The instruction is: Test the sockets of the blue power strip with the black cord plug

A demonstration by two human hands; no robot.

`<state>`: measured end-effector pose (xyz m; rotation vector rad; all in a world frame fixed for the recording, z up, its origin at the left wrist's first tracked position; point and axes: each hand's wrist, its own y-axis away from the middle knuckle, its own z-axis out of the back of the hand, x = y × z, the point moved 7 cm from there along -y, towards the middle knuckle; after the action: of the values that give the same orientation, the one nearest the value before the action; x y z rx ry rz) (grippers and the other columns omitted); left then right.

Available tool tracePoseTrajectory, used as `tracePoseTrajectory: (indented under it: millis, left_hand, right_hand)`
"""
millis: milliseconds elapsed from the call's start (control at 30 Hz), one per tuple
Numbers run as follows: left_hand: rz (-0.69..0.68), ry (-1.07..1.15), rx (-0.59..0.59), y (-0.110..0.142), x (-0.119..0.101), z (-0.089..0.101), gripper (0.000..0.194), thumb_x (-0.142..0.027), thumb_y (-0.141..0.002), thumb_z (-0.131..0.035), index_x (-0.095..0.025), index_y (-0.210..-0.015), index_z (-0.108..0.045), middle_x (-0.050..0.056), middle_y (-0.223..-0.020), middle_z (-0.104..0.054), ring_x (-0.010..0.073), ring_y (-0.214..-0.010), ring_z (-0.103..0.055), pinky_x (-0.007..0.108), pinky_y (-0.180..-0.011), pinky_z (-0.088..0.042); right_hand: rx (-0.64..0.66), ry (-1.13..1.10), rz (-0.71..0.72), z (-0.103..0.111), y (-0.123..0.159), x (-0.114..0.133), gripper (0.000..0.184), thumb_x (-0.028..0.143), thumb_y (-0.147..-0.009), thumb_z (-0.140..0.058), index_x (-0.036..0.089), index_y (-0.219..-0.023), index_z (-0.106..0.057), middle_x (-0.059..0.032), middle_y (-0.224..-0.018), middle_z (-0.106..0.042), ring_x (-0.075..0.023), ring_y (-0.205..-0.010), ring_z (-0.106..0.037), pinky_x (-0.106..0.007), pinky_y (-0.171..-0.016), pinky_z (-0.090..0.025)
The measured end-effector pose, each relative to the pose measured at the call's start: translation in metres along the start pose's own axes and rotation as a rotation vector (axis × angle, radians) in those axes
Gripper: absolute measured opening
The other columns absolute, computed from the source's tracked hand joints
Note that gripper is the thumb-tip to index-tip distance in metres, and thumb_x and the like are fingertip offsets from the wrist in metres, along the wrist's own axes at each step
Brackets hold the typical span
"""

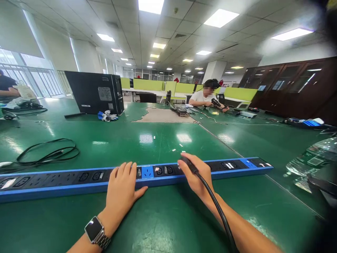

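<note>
A long blue power strip [163, 180] with black socket faces lies across the green table in front of me. My left hand [122, 186], with a watch [94, 229] on its wrist, grips the strip left of its middle. Its fingers reach over the top and its thumb rests along the front side. Between finger and thumb of my right hand [198, 174] is a black power plug [188, 163], held just above the strip's sockets. The plug's thick black cable [216, 203] runs down along my right forearm. The plug's front end is turned away, so its pins are hidden.
A black computer case [92, 92] stands at the back left, with gloves [107, 116] beside it. A coiled black cable [50, 153] lies on the left. Plastic bottles [313, 158] are at the right. Across the table, a person [202, 96] holds a dark tool.
</note>
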<state>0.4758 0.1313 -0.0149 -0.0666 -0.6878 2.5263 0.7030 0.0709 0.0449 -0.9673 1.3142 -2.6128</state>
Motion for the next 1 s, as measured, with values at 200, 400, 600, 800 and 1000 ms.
tracePoseTrajectory:
  millis: [200,400,600,800,1000]
  left_hand:
    - [-0.02,0.014,-0.039,-0.001,0.0,0.0,0.063,-0.046,-0.077,-0.066,-0.009,-0.127,-0.054,0.02,-0.129,-0.06,0.0366,-0.121,-0.052,0.052,-0.101,-0.036]
    - [-0.043,0.064,-0.081,0.004,0.005,-0.004,0.062,-0.046,-0.081,-0.06,-0.009,-0.129,-0.053,0.022,-0.129,-0.059,0.0391,-0.123,-0.05,0.057,-0.101,-0.035]
    - [-0.106,0.343,-0.061,-0.009,-0.022,0.007,0.058,-0.041,-0.085,-0.056,-0.02,-0.138,-0.044,0.013,-0.133,-0.059,0.0313,-0.122,-0.053,0.054,-0.105,-0.037]
    - [-0.309,0.754,-0.06,-0.057,-0.116,0.011,0.039,-0.018,-0.079,-0.062,-0.026,-0.117,-0.063,0.008,-0.109,-0.071,0.0256,-0.099,-0.066,0.042,-0.087,-0.054]
    - [0.0,0.981,-0.506,-0.114,-0.07,0.098,0.028,-0.031,-0.097,-0.041,-0.02,-0.121,-0.053,0.012,-0.117,-0.066,0.021,-0.101,-0.065,0.04,-0.088,-0.053]
  right_hand:
    - [0.159,0.234,0.068,-0.02,0.021,-0.037,0.028,0.043,-0.093,-0.053,0.02,-0.099,-0.067,-0.0041,-0.086,-0.068,-0.0189,-0.081,-0.06,-0.032,-0.076,-0.045]
    - [0.234,0.355,0.102,-0.028,0.019,-0.018,0.021,0.039,-0.094,-0.053,0.022,-0.099,-0.066,-0.004,-0.091,-0.068,-0.0195,-0.084,-0.055,-0.033,-0.077,-0.041]
    - [0.188,0.378,0.057,-0.029,0.038,-0.025,0.029,0.039,-0.092,-0.053,0.021,-0.114,-0.06,-0.0072,-0.116,-0.067,-0.0228,-0.105,-0.056,-0.04,-0.093,-0.04]
    - [0.25,0.608,0.065,-0.014,0.065,-0.057,0.068,0.046,-0.083,-0.059,0.016,-0.141,-0.04,-0.0123,-0.144,-0.048,-0.03,-0.133,-0.04,-0.051,-0.111,-0.028]
    - [0.316,0.695,-0.021,-0.016,0.068,-0.067,0.071,0.047,-0.08,-0.06,0.015,-0.141,-0.043,-0.0119,-0.148,-0.044,-0.0315,-0.137,-0.034,-0.051,-0.114,-0.023]
